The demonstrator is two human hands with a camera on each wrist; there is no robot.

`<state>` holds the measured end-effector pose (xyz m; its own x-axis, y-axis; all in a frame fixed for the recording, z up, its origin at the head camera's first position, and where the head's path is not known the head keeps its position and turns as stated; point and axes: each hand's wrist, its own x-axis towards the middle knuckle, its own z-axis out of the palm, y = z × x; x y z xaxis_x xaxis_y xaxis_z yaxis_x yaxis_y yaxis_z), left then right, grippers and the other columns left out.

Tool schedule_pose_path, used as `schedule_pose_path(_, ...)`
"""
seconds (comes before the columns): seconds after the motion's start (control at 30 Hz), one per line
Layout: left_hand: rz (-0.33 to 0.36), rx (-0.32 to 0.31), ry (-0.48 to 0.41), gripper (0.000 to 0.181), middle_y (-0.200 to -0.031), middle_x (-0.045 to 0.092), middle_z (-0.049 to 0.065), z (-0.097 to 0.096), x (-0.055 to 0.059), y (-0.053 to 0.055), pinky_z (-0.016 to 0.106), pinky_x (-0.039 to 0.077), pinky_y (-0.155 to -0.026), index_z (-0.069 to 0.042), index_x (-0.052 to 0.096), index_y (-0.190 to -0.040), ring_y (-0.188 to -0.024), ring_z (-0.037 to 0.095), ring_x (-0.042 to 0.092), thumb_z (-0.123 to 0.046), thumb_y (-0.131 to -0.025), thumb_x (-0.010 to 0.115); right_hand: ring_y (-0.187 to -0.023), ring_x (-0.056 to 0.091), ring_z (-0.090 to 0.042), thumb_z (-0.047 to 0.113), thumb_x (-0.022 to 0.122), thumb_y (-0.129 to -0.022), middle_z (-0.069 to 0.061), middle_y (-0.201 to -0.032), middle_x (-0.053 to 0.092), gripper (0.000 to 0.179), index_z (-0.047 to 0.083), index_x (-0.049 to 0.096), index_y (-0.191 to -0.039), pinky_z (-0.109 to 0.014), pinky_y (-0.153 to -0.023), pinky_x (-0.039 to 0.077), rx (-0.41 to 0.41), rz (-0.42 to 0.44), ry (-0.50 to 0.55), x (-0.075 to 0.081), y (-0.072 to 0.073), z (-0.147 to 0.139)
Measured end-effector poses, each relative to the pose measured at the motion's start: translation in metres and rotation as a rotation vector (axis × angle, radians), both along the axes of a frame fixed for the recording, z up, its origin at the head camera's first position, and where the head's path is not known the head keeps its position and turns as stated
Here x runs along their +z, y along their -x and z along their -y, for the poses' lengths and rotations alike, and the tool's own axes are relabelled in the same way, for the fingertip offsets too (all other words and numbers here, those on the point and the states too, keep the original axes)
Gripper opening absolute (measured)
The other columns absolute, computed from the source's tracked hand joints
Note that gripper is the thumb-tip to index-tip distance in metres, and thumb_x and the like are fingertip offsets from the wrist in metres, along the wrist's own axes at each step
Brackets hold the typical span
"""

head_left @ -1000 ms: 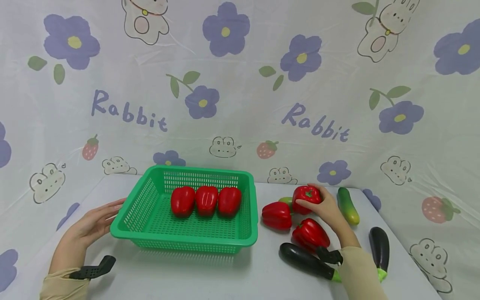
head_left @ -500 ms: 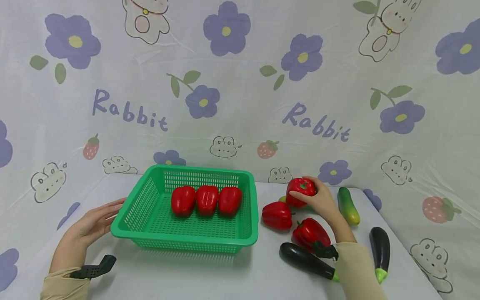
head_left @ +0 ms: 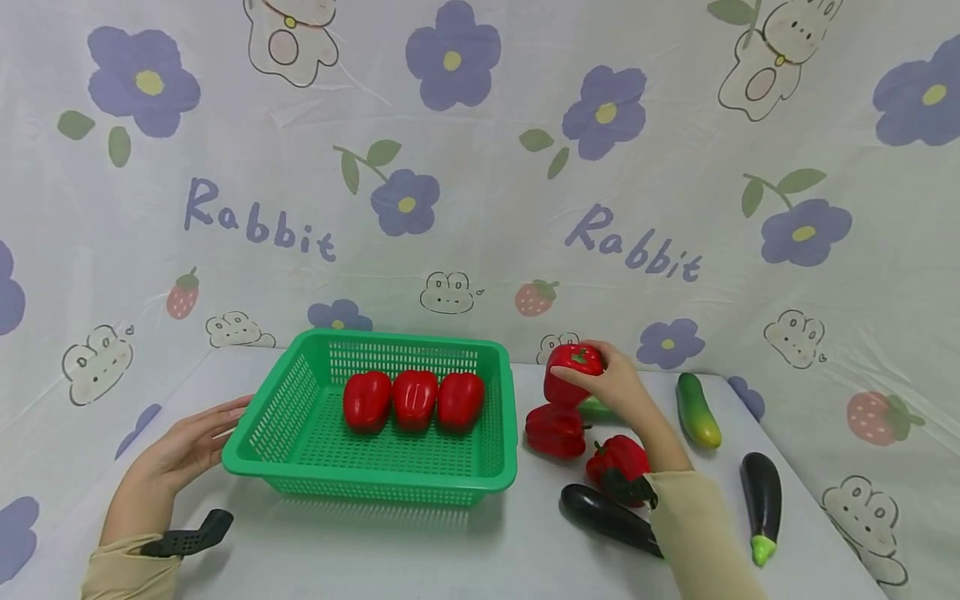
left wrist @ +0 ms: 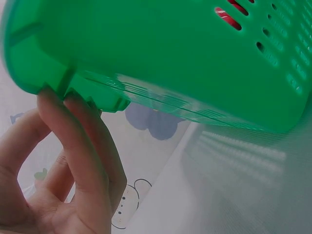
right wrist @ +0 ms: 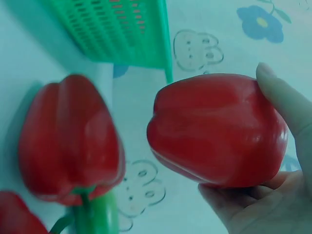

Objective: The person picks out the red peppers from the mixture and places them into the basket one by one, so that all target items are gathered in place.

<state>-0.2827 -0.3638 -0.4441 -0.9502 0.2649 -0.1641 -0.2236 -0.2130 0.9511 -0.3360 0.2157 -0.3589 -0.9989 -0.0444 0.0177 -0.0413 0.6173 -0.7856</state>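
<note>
My right hand (head_left: 617,388) grips a red bell pepper (head_left: 564,389) above the table, thumb on one side and fingers on the other. In the right wrist view this bell pepper (right wrist: 219,129) hangs clear of the pepper lying beside it. To the left, my left hand (head_left: 180,446) touches the outer rim of a green plastic basket (head_left: 367,482). The left wrist view has the hand's relaxed fingers (left wrist: 78,146) with their tips against that rim. Three red bell peppers (head_left: 415,402) sit in a row inside the basket.
Two more red bell peppers (head_left: 555,431) lie right of the basket. Beyond them is a partly hidden green vegetable (head_left: 596,408). One eggplant (head_left: 607,518) lies in front, another eggplant (head_left: 762,500) at the right, near a cucumber (head_left: 697,411). A patterned cloth (head_left: 480,208) hangs behind.
My right hand has lifted the bell pepper and carried it left towards the basket, uncovering more of the green vegetable. The left hand and the basket have stayed put.
</note>
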Motion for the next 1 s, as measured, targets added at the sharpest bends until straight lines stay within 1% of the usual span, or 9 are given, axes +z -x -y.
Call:
schedule_pose_path(0.17, 0.0, 0.008, 0.016, 0.033, -0.112, 0.069, -0.02, 0.001, -0.001, 0.0, 0.026, 0.056, -0.085, -0.035, 0.072, -0.108, -0.103, 0.003, 0.065, -0.016, -0.104, 0.046, -0.132, 0.041, -0.04, 0.046, 0.072, -0.085, -0.02, -0.146, 0.041, 0.087, 0.008, 0.029, -0.151, -0.051, -0.098, 0.051, 0.045, 0.006, -0.015, 0.006, 0.001, 0.013)
schedule_pose_path(0.3, -0.001, 0.005, 0.025, 0.033, -0.112, 0.069, -0.021, 0.002, -0.002, 0.001, 0.026, 0.056, -0.086, -0.036, 0.072, -0.109, -0.103, 0.003, 0.065, -0.016, -0.104, 0.046, -0.13, 0.043, -0.039, 0.046, 0.071, -0.085, -0.019, -0.144, 0.044, 0.084, 0.008, 0.032, -0.149, -0.049, -0.096, 0.053, 0.077, -0.004, -0.025, 0.009, 0.001, 0.023)
schedule_pose_path(0.47, -0.001, 0.002, 0.01, 0.033, -0.112, 0.069, -0.02, 0.001, -0.002, 0.001, 0.027, 0.056, -0.086, -0.035, 0.072, -0.109, -0.103, 0.004, 0.065, -0.016, -0.104, 0.046, -0.127, 0.047, -0.039, 0.046, 0.07, -0.085, -0.019, -0.141, 0.047, 0.082, 0.006, 0.035, -0.147, -0.047, -0.095, 0.054, 0.113, -0.011, -0.03, 0.014, 0.001, 0.037)
schedule_pose_path(0.57, 0.004, 0.008, -0.005, 0.032, -0.111, 0.069, -0.019, 0.001, -0.001, 0.0, 0.027, 0.057, -0.085, -0.034, 0.072, -0.108, -0.102, 0.004, 0.065, -0.015, -0.104, 0.046, -0.127, 0.048, -0.039, 0.045, 0.07, -0.085, -0.019, -0.141, 0.047, 0.081, 0.005, 0.035, -0.147, -0.047, -0.094, 0.054, 0.123, -0.018, -0.039, 0.016, 0.0, 0.043)
schedule_pose_path(0.73, 0.007, 0.011, -0.023, 0.033, -0.112, 0.07, -0.018, 0.0, 0.0, -0.001, 0.027, 0.057, -0.085, -0.032, 0.072, -0.108, -0.103, 0.005, 0.066, -0.014, -0.104, 0.046, -0.125, 0.05, -0.038, 0.044, 0.071, -0.084, -0.018, -0.14, 0.048, 0.082, 0.006, 0.036, -0.147, -0.047, -0.094, 0.055, 0.111, -0.019, -0.03, 0.02, -0.001, 0.052)
schedule_pose_path(1.0, 0.002, 0.005, -0.03, 0.034, -0.112, 0.07, -0.017, 0.0, 0.0, -0.001, 0.027, 0.057, -0.085, -0.032, 0.072, -0.109, -0.102, 0.006, 0.066, -0.013, -0.104, 0.045, -0.123, 0.052, -0.036, 0.047, 0.072, -0.083, -0.016, -0.137, 0.051, 0.079, 0.008, 0.041, -0.144, -0.046, -0.091, 0.056, 0.133, 0.0, -0.016, 0.025, -0.002, 0.066)
